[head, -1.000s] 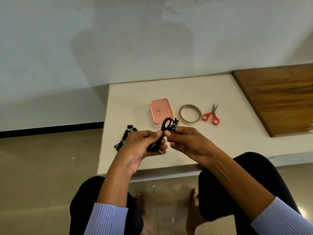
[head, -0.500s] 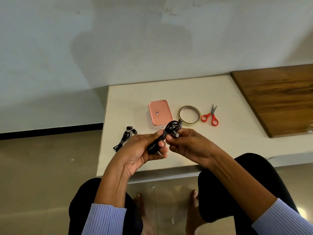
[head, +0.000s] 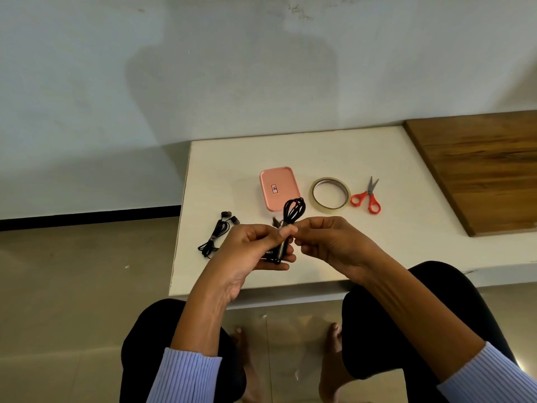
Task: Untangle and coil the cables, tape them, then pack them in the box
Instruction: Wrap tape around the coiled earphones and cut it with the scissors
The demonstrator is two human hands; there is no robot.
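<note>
Above the tabletop's near edge, the left hand (head: 255,248) grips a coiled black cable (head: 290,222) upright, its loops pointing away. The right hand (head: 325,242) pinches its middle. Beyond, mid-tabletop, lies the shut pink box (head: 278,187), tape roll (head: 330,194) just right.

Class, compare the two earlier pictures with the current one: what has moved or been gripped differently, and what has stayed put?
The cable coil has swung from lying slanted between the hands to standing upright, loops upward. The left hand still grips its lower part; the right hand still pinches its middle. The box, tape, scissors and earphones lie unmoved on the table.
</note>
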